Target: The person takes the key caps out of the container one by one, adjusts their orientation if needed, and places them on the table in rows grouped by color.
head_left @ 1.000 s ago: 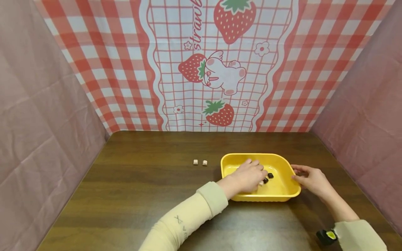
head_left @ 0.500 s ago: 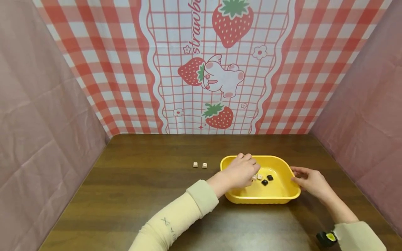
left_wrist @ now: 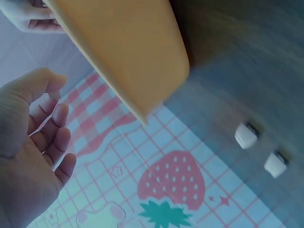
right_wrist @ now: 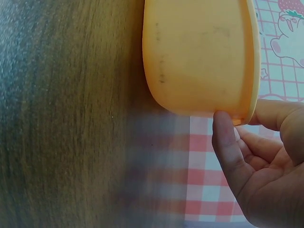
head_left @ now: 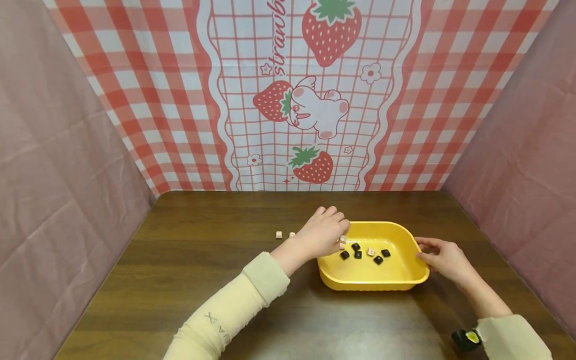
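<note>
My left hand (head_left: 323, 232) is raised over the left rim of the yellow basin (head_left: 373, 286), pinching a white keycap (head_left: 343, 240) between thumb and finger. In the left wrist view that keycap (left_wrist: 55, 94) is mostly covered by the fingertips. Several black keycaps (head_left: 358, 255) lie scattered on the basin floor, along with a white keycap (head_left: 371, 252). At the basin's right end my right hand (head_left: 447, 259) grips the rim, as the right wrist view also shows. Two white keycaps sit on the table left of the basin; one (head_left: 279, 235) shows fully, the other (head_left: 292, 234) is partly behind my left hand.
The brown wooden table (head_left: 202, 270) carries the basin. A red checked cloth with strawberries (head_left: 315, 167) hangs at the back, and pinkish curtains (head_left: 67, 175) close both sides. A dark wrist device (head_left: 466, 340) is at the right sleeve.
My left hand has come up from inside the basin and moved left to its rim with a white keycap, uncovering more black keycaps. My right hand stays on the basin's right end.
</note>
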